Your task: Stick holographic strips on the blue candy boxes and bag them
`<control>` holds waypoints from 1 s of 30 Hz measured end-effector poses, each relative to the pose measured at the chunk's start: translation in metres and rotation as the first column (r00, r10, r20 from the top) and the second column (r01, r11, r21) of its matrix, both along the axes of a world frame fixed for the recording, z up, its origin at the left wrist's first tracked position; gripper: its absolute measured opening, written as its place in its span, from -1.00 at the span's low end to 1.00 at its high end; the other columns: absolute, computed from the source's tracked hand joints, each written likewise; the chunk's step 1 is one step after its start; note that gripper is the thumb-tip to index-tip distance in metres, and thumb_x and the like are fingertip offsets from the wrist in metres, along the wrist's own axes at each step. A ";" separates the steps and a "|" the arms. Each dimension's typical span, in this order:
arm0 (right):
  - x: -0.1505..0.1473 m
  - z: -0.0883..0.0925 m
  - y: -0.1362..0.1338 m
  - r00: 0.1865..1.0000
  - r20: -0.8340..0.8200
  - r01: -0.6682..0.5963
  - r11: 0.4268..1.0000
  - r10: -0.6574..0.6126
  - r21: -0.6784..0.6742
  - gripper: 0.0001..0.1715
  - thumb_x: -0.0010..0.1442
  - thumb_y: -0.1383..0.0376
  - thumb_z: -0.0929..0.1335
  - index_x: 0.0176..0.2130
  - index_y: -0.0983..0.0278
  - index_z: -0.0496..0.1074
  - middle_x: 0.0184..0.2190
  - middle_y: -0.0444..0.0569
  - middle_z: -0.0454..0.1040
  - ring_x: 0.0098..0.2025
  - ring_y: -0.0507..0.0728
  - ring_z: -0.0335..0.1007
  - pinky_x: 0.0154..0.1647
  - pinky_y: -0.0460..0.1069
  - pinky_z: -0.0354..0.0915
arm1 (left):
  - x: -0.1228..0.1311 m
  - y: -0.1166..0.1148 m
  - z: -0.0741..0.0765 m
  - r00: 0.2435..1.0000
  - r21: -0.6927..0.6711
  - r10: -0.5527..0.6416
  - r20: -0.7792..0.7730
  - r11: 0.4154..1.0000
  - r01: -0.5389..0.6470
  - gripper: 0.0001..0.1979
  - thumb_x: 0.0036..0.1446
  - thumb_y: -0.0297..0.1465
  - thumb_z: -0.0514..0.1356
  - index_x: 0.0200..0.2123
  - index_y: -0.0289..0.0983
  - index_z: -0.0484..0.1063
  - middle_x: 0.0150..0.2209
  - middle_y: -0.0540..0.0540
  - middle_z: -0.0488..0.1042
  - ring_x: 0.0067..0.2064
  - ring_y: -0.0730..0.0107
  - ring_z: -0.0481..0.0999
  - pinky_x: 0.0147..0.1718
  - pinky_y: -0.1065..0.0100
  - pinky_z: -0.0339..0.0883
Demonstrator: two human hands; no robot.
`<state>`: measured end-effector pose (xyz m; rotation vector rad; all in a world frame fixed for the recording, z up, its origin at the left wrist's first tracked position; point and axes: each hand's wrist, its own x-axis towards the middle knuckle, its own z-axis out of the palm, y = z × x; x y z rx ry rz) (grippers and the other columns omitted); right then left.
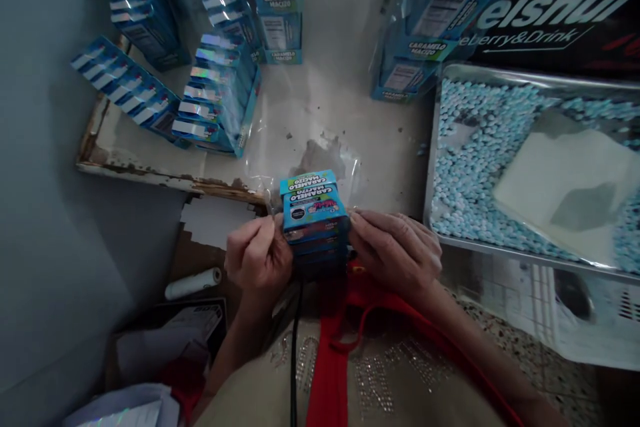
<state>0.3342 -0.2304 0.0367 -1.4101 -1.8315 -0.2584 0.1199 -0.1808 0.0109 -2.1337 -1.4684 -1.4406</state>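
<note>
A pack of blue candy boxes (pixel 314 208) marked "Caramelo Macizo" is held close to my body, at the table's front edge. Clear plastic film (pixel 270 190) stands out around the pack's far end. My left hand (pixel 260 253) is closed in a pinch at the pack's left side, with the film's edge between thumb and fingers. At the right side, my right hand (pixel 395 243) has its fingertips pinched by the upper corner of the pack, seemingly on the film too. The undersides of both hands are hidden.
Wrapped packs of blue boxes (pixel 220 93) stand at the left on the worn table (pixel 330 107). Another stack of wrapped packs (pixel 410 60) is at the back right. A metal tray (pixel 434 167) holds small blue and white candies and a pale scoop-like sheet (pixel 560 180).
</note>
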 end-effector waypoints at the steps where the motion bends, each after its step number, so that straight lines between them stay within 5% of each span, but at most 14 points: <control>1: -0.001 -0.001 0.004 1.000 0.001 0.021 1.000 -0.021 0.005 -0.75 0.30 0.35 0.47 -0.06 0.04 0.61 -0.20 -0.15 0.71 -0.29 0.08 0.65 -0.29 0.00 0.54 | 0.003 0.006 0.000 1.000 -0.012 0.013 0.025 1.000 -0.013 -0.89 0.26 -0.40 0.35 -0.16 -0.12 0.53 -0.28 -0.09 0.57 -0.24 0.27 0.59 -0.19 0.19 0.49; 3: -0.002 -0.003 0.017 0.998 -0.009 0.067 0.997 -0.067 0.047 -0.77 0.30 0.38 0.47 -0.07 0.09 0.59 -0.21 -0.11 0.71 -0.30 0.08 0.64 -0.29 -0.01 0.51 | 0.015 0.024 0.001 0.994 -0.102 0.032 0.100 0.995 -0.021 -0.96 0.33 -0.34 0.28 -0.21 -0.15 0.51 -0.30 -0.10 0.55 -0.22 0.27 0.57 -0.15 0.19 0.48; 6: -0.001 -0.005 0.041 0.987 -0.043 0.159 0.982 -0.156 0.104 -0.85 0.30 0.42 0.44 -0.18 0.15 0.56 -0.30 -0.10 0.68 -0.34 0.06 0.59 -0.32 -0.04 0.43 | 0.039 0.062 0.007 0.981 -0.322 -0.026 0.192 0.943 0.088 -0.82 0.40 -0.28 0.20 -0.29 -0.18 0.47 -0.30 -0.10 0.53 -0.19 0.28 0.55 -0.11 0.22 0.45; 10: 0.011 -0.009 0.058 0.949 -0.079 0.305 0.952 -0.305 -0.015 -0.80 0.33 0.39 0.39 -0.34 0.18 0.55 -0.39 -0.07 0.63 -0.38 0.07 0.54 -0.39 -0.03 0.33 | 0.071 0.093 0.009 0.961 -0.494 -0.106 0.256 0.840 0.224 -0.86 0.36 -0.36 0.22 -0.32 -0.19 0.43 -0.32 -0.04 0.51 -0.24 0.34 0.53 -0.18 0.29 0.39; 14: 0.027 -0.010 0.047 0.938 -0.088 0.328 0.940 -0.336 -0.094 -0.80 0.31 0.40 0.41 -0.37 0.20 0.55 -0.44 -0.05 0.60 -0.43 0.09 0.52 -0.44 -0.02 0.30 | 0.083 0.084 0.007 0.965 -0.487 -0.162 0.206 0.838 0.245 -0.86 0.35 -0.44 0.21 -0.33 -0.19 0.41 -0.34 -0.03 0.49 -0.28 0.36 0.49 -0.23 0.31 0.34; 19: 0.031 -0.005 0.029 0.943 -0.069 0.320 0.943 -0.326 -0.088 -0.86 0.32 0.37 0.43 -0.27 0.13 0.59 -0.35 -0.08 0.67 -0.37 0.12 0.60 -0.40 -0.01 0.42 | 0.066 0.073 0.010 0.950 -0.349 -0.312 0.002 0.890 0.293 -0.82 0.36 -0.41 0.21 -0.34 -0.20 0.50 -0.34 -0.05 0.52 -0.29 0.36 0.50 -0.28 0.33 0.30; 22: 0.028 -0.001 0.029 0.941 -0.141 0.293 0.949 -0.308 -0.119 -0.84 0.33 0.36 0.42 -0.27 0.12 0.60 -0.34 -0.10 0.68 -0.35 0.13 0.62 -0.37 0.00 0.48 | 0.063 0.074 0.012 0.945 -0.298 -0.328 0.007 0.901 0.315 -0.87 0.36 -0.40 0.23 -0.28 -0.19 0.54 -0.30 -0.07 0.58 -0.26 0.36 0.54 -0.27 0.34 0.32; 26: 0.023 0.008 0.033 0.882 -0.334 0.278 0.940 -0.331 -0.197 -0.81 0.26 0.41 0.43 -0.33 0.11 0.57 -0.43 -0.14 0.64 -0.44 0.11 0.58 -0.46 -0.02 0.47 | 0.064 0.079 0.025 0.939 -0.402 -0.341 0.051 0.853 0.332 -0.85 0.33 -0.47 0.20 -0.32 -0.19 0.49 -0.36 -0.04 0.56 -0.28 0.35 0.55 -0.27 0.35 0.36; 30: 0.025 0.007 0.031 0.927 -0.249 0.250 0.958 -0.279 -0.143 -0.82 0.27 0.42 0.43 -0.31 0.15 0.60 -0.40 -0.10 0.66 -0.42 0.09 0.60 -0.43 -0.04 0.48 | 0.053 0.081 0.038 0.910 -0.466 -0.412 -0.044 0.814 0.346 -0.84 0.27 -0.47 0.23 -0.39 -0.19 0.49 -0.42 -0.01 0.55 -0.36 0.38 0.54 -0.33 0.37 0.31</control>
